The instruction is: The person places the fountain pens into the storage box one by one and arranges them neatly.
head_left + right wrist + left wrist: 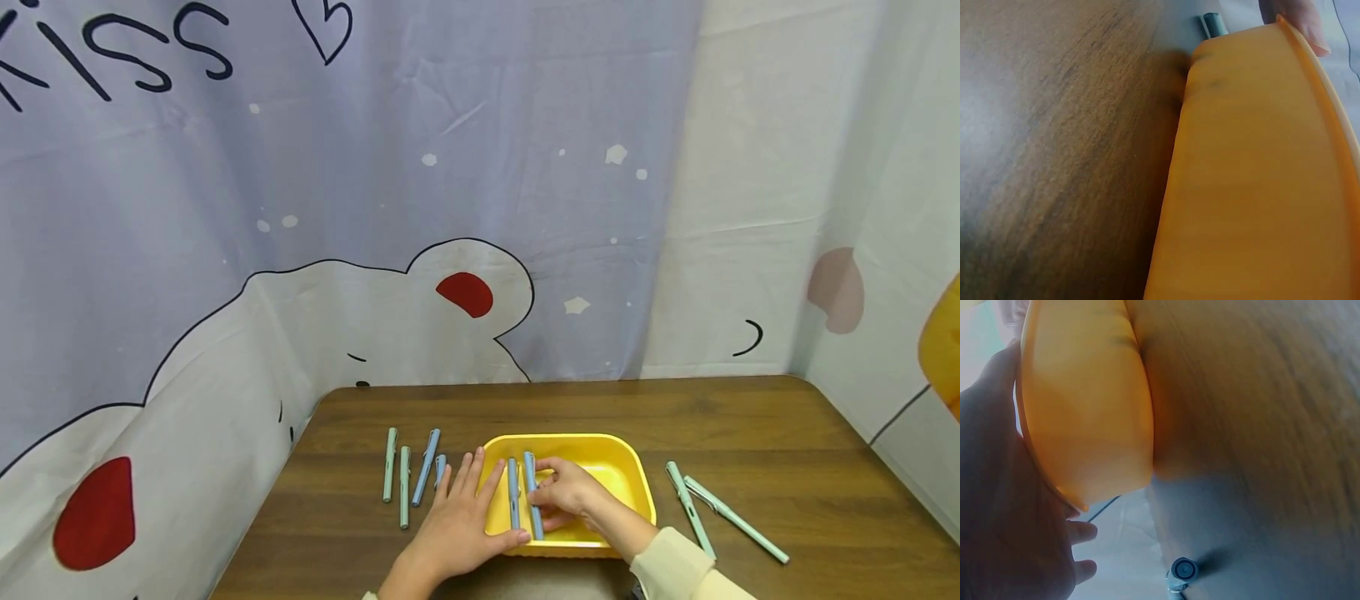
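Observation:
A yellow plastic tray (pixel 618 471) lies on the table with two blue pens inside. My left hand (pixel 461 529) rests over the tray's left side, fingers spread and thumb along the front rim. In the left wrist view, that hand (pixel 1010 500) lies along the rim above the orange-looking tray wall (pixel 1088 406). Inside the tray, my right hand (pixel 566 492) pinches one blue pen (pixel 530 475) between thumb and fingers. The other blue pen (pixel 513 492) lies parallel, just left of it. The right wrist view shows mostly the tray's outer wall (pixel 1260 162); the right hand is hidden there.
Left of the tray lie two green pens (pixel 404 487), a blue pen (pixel 426 467) and another blue pen (pixel 440 467) partly covered by the left hand. Two more green pens (pixel 738 521) lie to the right. A printed curtain (pixel 480 183) hangs behind the wooden table (pixel 585 408).

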`<state>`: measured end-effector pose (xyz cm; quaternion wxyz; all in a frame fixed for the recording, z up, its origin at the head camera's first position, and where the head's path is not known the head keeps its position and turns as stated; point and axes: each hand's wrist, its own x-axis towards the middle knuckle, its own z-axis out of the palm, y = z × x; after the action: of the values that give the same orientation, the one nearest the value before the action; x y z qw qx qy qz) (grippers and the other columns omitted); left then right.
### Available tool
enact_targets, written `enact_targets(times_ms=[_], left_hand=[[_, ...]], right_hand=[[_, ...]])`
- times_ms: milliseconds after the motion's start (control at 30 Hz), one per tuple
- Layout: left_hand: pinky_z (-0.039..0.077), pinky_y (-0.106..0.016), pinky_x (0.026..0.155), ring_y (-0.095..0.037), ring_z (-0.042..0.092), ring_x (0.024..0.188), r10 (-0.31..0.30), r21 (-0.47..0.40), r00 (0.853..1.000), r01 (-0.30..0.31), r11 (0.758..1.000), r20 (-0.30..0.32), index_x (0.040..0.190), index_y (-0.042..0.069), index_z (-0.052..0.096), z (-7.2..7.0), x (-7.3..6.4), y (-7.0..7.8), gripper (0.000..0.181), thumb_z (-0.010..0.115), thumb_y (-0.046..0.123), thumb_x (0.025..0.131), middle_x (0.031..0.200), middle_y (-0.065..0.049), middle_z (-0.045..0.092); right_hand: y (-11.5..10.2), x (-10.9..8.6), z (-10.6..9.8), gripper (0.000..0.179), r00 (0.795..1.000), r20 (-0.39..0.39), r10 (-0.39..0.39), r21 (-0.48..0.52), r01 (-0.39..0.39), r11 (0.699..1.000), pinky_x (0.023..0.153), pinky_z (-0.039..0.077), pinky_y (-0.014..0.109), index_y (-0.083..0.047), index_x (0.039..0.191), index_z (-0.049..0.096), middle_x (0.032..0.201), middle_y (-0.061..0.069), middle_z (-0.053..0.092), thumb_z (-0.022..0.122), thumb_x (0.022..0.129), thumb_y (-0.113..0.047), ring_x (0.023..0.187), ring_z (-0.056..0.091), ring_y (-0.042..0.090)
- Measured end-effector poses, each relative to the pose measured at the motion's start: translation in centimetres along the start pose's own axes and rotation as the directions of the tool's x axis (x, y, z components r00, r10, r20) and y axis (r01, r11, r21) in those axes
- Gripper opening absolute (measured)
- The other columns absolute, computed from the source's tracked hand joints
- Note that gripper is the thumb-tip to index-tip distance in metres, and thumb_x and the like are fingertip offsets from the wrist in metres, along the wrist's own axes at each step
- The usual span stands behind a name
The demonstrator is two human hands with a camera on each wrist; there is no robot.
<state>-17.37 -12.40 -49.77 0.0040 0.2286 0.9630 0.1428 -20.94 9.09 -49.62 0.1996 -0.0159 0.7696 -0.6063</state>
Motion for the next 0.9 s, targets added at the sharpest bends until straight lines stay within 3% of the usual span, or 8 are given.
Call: enact_targets(times_ms=[400,900], left_hand=[[0.010,-0.065,0.120,-0.037,0.012,0.155,0.003,-0.010,1.000,-0.003,1.000,0.005,0.162,0.018,0.025,-0.2,-0.1,0.1,0.100,0.050,0.079,0.088,0.169,-0.017,0.009],[0.010,-0.065,0.120,-0.038,0.013,0.155,0.000,-0.011,1.000,0.001,1.000,0.011,0.162,0.017,0.026,-0.3,0.0,0.2,0.099,0.051,0.078,0.088,0.169,-0.017,0.010]], right_hand=[[-0.2,0.3,0.8,0.055,0.999,-0.031,0.026,-0.029,-0.027,0.999,0.058,0.061,0.037,0.010,0.136,0.047,0.086,0.013,0.063,0.073,0.088,0.003,0.068,0.065,0.020],[-0.4,0.4,1.2,0.048,0.994,-0.101,0.050,-0.166,-0.066,0.984,0.050,0.058,0.030,0.004,0.129,0.055,0.070,0.011,0.065,0.077,0.087,-0.004,0.049,0.063,0.013]])
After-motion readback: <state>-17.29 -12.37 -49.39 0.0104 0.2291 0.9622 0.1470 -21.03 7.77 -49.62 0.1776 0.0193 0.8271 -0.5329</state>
